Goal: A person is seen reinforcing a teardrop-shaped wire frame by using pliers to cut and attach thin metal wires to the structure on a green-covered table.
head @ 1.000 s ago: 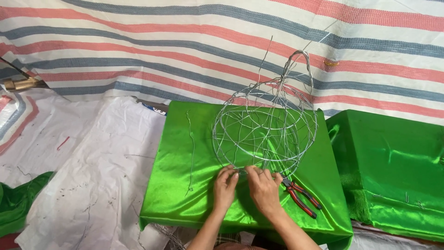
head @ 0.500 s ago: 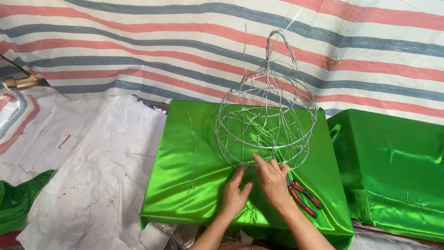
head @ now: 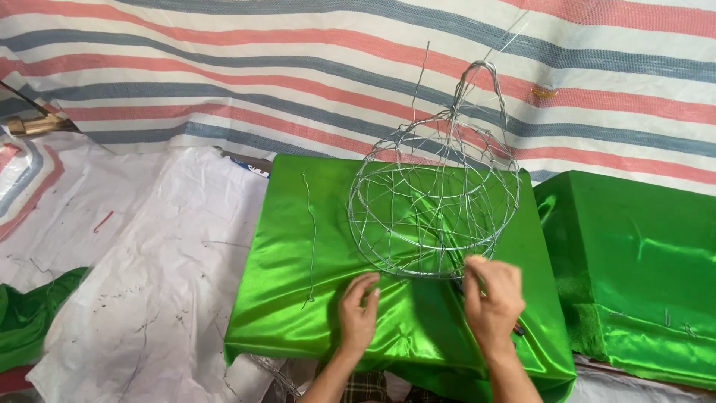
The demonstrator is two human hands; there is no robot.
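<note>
A round wire frame (head: 436, 201) with a looped top stands on a block wrapped in shiny green cloth (head: 298, 298). My right hand (head: 492, 302) pinches the frame's lower rim at its near right side. My left hand (head: 359, 313) rests on the green cloth just below the near left of the rim, fingers loosely curled with nothing in them. Pliers with red handles (head: 517, 329) lie under my right hand, mostly hidden. A loose length of thin wire (head: 312, 239) lies on the cloth to the left of the frame.
A second green-wrapped block (head: 641, 269) stands at the right. White plastic sheeting (head: 142, 261) covers the ground at the left, with a striped tarp (head: 261, 75) behind. A heap of green cloth (head: 30, 317) lies at the far left.
The wire frame has turned and shifted to the right. My right hand moved right along the rim and now covers the pliers. My left hand slid off the rim.
</note>
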